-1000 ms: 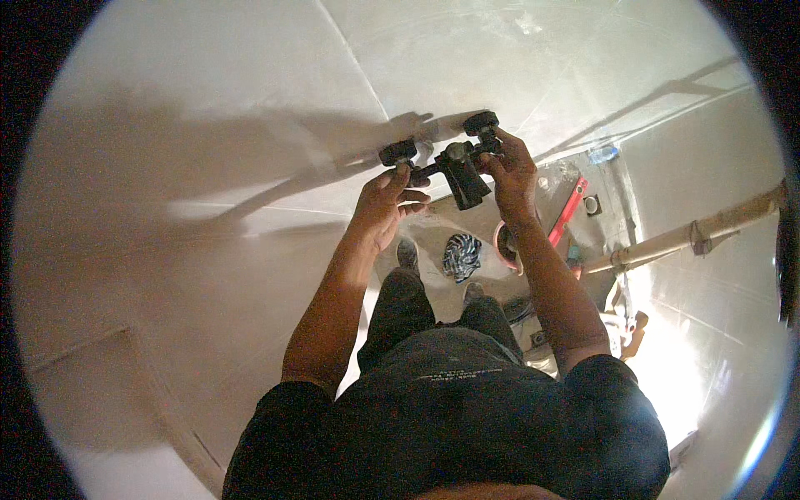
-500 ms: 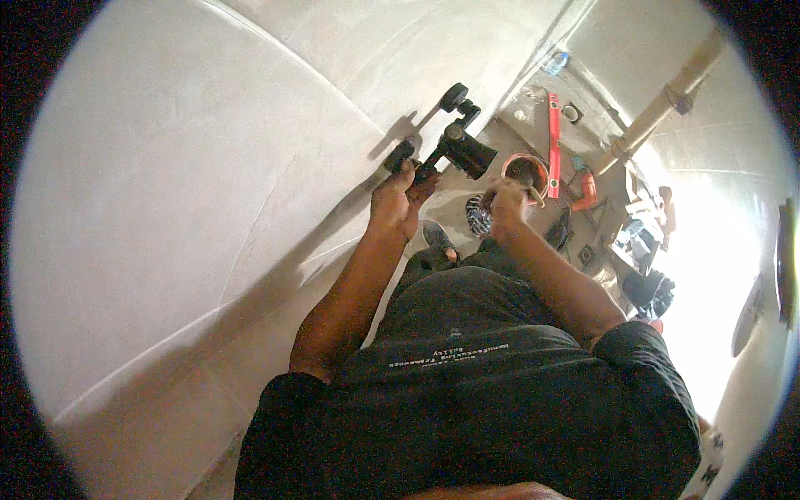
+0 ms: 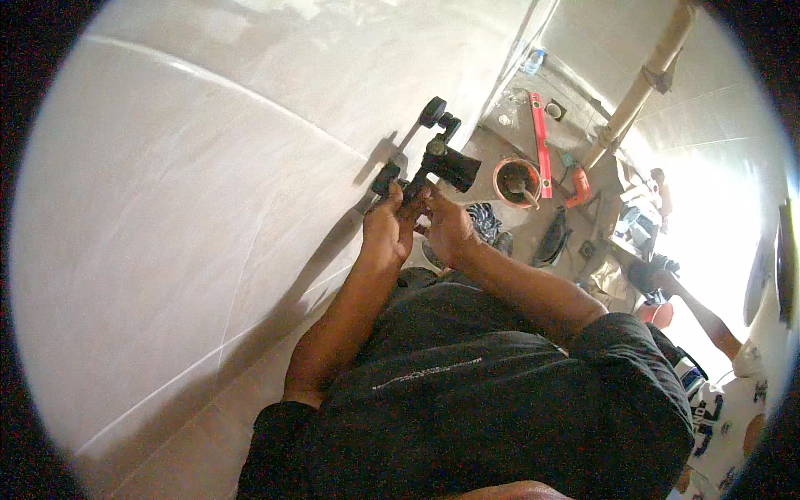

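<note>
A black wall-mounted mixer tap (image 3: 453, 167) stands out from the pale tiled wall (image 3: 242, 150), with a round black flange (image 3: 432, 112) at its far end. Around the near end of the tap, my left hand (image 3: 386, 231) is closed, thumb up beside the nearer connection. My right hand (image 3: 450, 223) has its fingers bent against the same end, close to the left fingertips. Whether the right fingers pinch a small part there is hidden.
On the floor beyond are an orange-rimmed bucket (image 3: 518, 182) with a handled tool in it, a red spirit level (image 3: 541, 146) and an orange pipe elbow (image 3: 577, 188). A pale pipe (image 3: 637, 104) rises on the right. Another person's arm (image 3: 704, 312) reaches in at the right.
My right hand has moved left from in front of the bucket to the tap's near end, beside my left hand. Another person's arm has come into sight at right.
</note>
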Demonstrator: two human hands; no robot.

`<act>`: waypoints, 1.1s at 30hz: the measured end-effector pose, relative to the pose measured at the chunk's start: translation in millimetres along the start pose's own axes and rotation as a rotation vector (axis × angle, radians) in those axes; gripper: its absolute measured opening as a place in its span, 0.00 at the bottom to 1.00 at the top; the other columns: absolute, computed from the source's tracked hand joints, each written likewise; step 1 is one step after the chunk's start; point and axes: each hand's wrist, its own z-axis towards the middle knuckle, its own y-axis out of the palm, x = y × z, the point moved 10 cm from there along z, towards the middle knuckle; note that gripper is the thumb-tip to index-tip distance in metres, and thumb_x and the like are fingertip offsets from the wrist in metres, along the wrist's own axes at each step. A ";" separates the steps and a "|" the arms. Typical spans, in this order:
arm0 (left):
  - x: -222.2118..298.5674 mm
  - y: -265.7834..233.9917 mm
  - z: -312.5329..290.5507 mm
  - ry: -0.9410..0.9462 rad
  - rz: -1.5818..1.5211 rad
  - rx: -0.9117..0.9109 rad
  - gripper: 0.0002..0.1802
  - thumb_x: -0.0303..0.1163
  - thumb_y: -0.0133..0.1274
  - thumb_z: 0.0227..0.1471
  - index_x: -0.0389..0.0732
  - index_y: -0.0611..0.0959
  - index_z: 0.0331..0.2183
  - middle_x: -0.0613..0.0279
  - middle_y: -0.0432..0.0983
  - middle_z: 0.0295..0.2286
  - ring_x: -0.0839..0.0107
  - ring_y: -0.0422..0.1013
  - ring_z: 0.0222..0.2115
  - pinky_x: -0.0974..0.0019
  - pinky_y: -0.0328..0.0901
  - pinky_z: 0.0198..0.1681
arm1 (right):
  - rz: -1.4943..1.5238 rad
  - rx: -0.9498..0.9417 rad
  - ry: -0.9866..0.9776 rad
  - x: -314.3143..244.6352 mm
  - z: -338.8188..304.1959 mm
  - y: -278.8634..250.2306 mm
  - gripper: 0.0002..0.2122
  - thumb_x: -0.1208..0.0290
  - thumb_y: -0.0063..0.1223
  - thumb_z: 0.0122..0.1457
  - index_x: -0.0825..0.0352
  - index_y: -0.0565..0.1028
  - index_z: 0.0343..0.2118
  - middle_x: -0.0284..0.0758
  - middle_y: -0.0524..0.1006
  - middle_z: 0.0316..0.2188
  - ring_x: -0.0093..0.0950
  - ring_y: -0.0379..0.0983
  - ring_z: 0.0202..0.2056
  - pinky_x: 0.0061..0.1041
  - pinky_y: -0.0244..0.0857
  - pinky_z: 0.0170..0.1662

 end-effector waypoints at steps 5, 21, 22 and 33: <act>6.5 2.7 3.5 0.102 0.019 -0.135 0.20 0.43 0.42 0.68 0.36 0.77 0.46 0.55 0.81 0.37 0.61 0.76 0.35 0.54 0.69 0.33 | -0.054 0.029 -0.121 -10.9 11.7 -2.7 0.15 0.60 0.49 0.66 0.58 0.73 0.52 0.26 0.76 0.47 0.26 0.69 0.49 0.37 0.61 0.53; 21.7 -20.4 -25.7 -0.155 0.722 0.202 0.19 0.42 0.48 0.65 0.34 0.77 0.45 0.53 0.78 0.38 0.62 0.77 0.34 0.51 0.71 0.36 | -0.267 0.197 -0.160 -23.2 12.0 -6.7 0.16 0.57 0.52 0.66 0.64 0.77 0.47 0.32 0.78 0.41 0.26 0.73 0.45 0.34 0.72 0.44; 36.3 -13.1 -36.9 -0.080 1.083 0.212 0.18 0.38 0.50 0.63 0.30 0.78 0.41 0.46 0.79 0.33 0.53 0.78 0.29 0.47 0.70 0.32 | -0.255 0.218 -0.170 -23.9 11.1 -7.5 0.16 0.56 0.52 0.66 0.64 0.77 0.47 0.32 0.78 0.42 0.26 0.73 0.45 0.34 0.72 0.44; 138.6 258.3 -58.6 0.950 1.993 -0.292 0.09 0.33 0.56 0.54 0.38 0.85 0.32 0.44 0.81 0.33 0.44 0.76 0.38 0.48 0.69 0.46 | 0.017 -0.050 -0.219 -21.3 16.8 7.2 0.16 0.57 0.53 0.66 0.67 0.73 0.45 0.35 0.76 0.36 0.30 0.76 0.32 0.36 0.76 0.37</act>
